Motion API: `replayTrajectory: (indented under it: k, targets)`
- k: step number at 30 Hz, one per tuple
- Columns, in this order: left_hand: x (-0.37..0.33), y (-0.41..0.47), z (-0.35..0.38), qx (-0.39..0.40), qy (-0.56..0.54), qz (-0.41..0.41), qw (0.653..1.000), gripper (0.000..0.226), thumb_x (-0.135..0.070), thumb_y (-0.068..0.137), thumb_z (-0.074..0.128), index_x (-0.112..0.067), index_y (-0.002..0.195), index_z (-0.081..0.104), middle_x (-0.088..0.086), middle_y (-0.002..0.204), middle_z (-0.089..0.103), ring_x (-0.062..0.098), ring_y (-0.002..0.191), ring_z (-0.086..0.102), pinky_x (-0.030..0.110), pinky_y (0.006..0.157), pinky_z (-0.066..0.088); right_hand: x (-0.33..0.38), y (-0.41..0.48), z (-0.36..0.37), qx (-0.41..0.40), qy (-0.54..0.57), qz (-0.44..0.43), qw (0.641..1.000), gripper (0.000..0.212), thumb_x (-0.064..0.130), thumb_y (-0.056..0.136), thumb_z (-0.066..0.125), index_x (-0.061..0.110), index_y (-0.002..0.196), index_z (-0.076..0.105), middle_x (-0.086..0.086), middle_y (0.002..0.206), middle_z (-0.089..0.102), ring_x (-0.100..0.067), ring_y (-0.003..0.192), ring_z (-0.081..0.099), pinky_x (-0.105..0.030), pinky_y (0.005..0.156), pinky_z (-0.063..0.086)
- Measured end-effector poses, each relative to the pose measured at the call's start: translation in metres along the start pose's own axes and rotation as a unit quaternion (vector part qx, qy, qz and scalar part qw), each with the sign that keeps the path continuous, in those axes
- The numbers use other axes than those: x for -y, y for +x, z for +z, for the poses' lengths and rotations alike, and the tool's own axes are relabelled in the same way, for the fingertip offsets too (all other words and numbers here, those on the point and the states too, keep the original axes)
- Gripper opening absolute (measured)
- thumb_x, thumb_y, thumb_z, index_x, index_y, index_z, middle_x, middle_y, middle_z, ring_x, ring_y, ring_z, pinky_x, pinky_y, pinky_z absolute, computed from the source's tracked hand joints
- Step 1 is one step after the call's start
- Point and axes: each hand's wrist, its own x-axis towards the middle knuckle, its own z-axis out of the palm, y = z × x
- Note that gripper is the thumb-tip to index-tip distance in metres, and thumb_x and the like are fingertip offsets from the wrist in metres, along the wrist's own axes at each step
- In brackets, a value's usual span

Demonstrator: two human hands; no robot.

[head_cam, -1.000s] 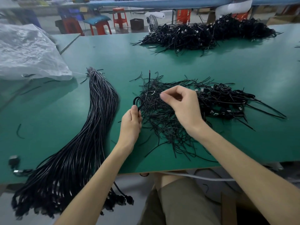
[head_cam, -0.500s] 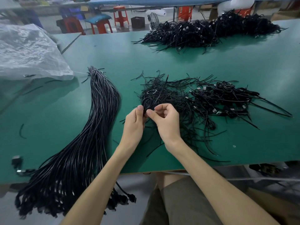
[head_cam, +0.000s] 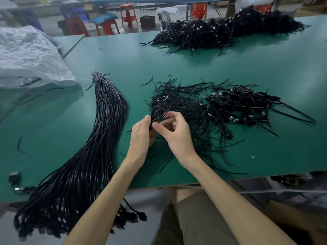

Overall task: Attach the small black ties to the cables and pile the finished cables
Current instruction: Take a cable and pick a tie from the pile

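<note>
Over the green worktable (head_cam: 247, 71), left hand (head_cam: 141, 133) and right hand (head_cam: 177, 133) both pinch a looped black cable (head_cam: 157, 113) with curled fingers.

Far left of the grip, crumpled clear plastic sheet (head_cam: 30, 57) on green table (head_cam: 123, 59). Well beyond the grip, past the table's far edge: red stool (head_cam: 128, 15), teal-cushioned stool (head_cam: 104, 19), dark box (head_cam: 147, 22), small fan (head_cam: 165, 17) on workshop floor.

Forearms (head_cam: 113, 190) bare; olive-khaki shorts (head_cam: 196, 221), apparently.
</note>
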Motion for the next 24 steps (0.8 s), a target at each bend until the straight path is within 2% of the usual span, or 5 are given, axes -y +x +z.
replayTrajectory:
  k: [4, 8, 13, 19, 24]
  targets:
    - [-0.001, -0.002, -0.002, -0.008, -0.032, -0.019, 0.999, 0.036, -0.03, 0.099, 0.048, -0.015, 0.067, 0.052, -0.006, 0.055, 0.029, 0.006, 0.045, 0.019, 0.019, 0.041, 0.017, 0.003, -0.003, 0.002, 0.047, -0.034, -0.023, 0.998, 0.03, 0.028, 0.089, 0.079, 0.025, 0.115, 0.066, 0.005, 0.09, 0.066, -0.008, 0.087, 0.061, -0.026, 0.085, 0.051]
    - [-0.003, -0.003, -0.002, -0.027, -0.036, -0.019, 0.999, 0.037, -0.03, 0.088, 0.047, -0.029, 0.053, 0.058, -0.007, 0.055, 0.037, 0.007, 0.044, 0.024, 0.02, 0.042, 0.018, 0.003, -0.005, 0.003, 0.072, -0.102, -0.043, 0.991, 0.025, 0.033, 0.093, 0.074, 0.018, 0.113, 0.072, 0.005, 0.106, 0.054, 0.006, 0.092, 0.055, -0.009, 0.085, 0.042]
    - [-0.003, -0.002, -0.003, -0.062, -0.048, -0.029, 0.996, 0.036, -0.031, 0.085, 0.045, -0.028, 0.049, 0.049, -0.008, 0.05, 0.035, 0.007, 0.041, 0.022, 0.02, 0.04, 0.018, 0.002, -0.007, 0.007, 0.06, -0.174, -0.068, 0.981, 0.037, 0.039, 0.094, 0.072, 0.012, 0.118, 0.067, 0.005, 0.112, 0.049, 0.003, 0.099, 0.054, -0.006, 0.086, 0.041]
    - [-0.003, -0.001, -0.004, -0.074, -0.079, -0.041, 0.993, 0.047, -0.024, 0.094, 0.042, -0.028, 0.047, 0.043, -0.008, 0.048, 0.031, 0.01, 0.04, 0.02, 0.021, 0.043, 0.016, 0.001, -0.018, 0.014, 0.039, -0.277, -0.191, 0.941, 0.025, 0.026, 0.102, 0.061, 0.005, 0.115, 0.067, 0.0, 0.108, 0.05, -0.012, 0.085, 0.059, -0.035, 0.08, 0.055]
    - [-0.005, -0.001, -0.003, -0.048, -0.084, -0.03, 0.995, 0.051, -0.018, 0.097, 0.036, -0.03, 0.048, 0.03, -0.008, 0.046, 0.021, 0.011, 0.04, 0.012, 0.018, 0.041, 0.014, 0.001, -0.015, 0.009, -0.005, -0.233, -0.179, 0.956, 0.013, 0.013, 0.101, 0.063, 0.002, 0.101, 0.07, 0.0, 0.099, 0.057, -0.011, 0.084, 0.059, -0.032, 0.081, 0.053]
